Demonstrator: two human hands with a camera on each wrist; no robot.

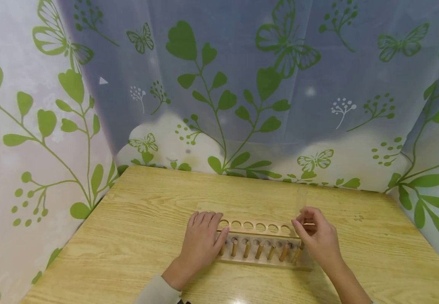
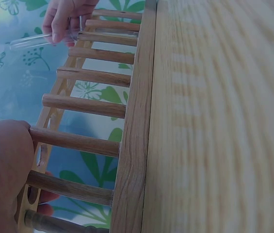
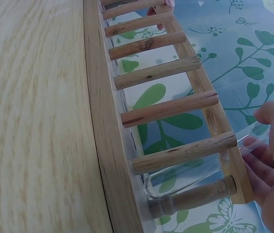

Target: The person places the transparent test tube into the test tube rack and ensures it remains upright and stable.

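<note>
A wooden test tube rack (image 1: 259,264) with a holed upper board and a row of pegs stands on the table. My left hand (image 1: 203,236) grips the upper board at its left end, thumb in front. At the right end, my right hand (image 1: 318,234) holds a clear glass test tube (image 1: 301,200) between thumb and curled fingers. The tube stands upright through the end hole and rises above the board. Its rounded lower end (image 3: 151,187) is near the base, beside the last peg (image 3: 200,196) in the right wrist view.
The rack stands on a wood-grain table (image 1: 147,202). A patterned curtain (image 1: 219,105) with green leaves and butterflies hangs along the table's back and sides. The rack's other upper holes (image 1: 248,226) run in a row between my hands.
</note>
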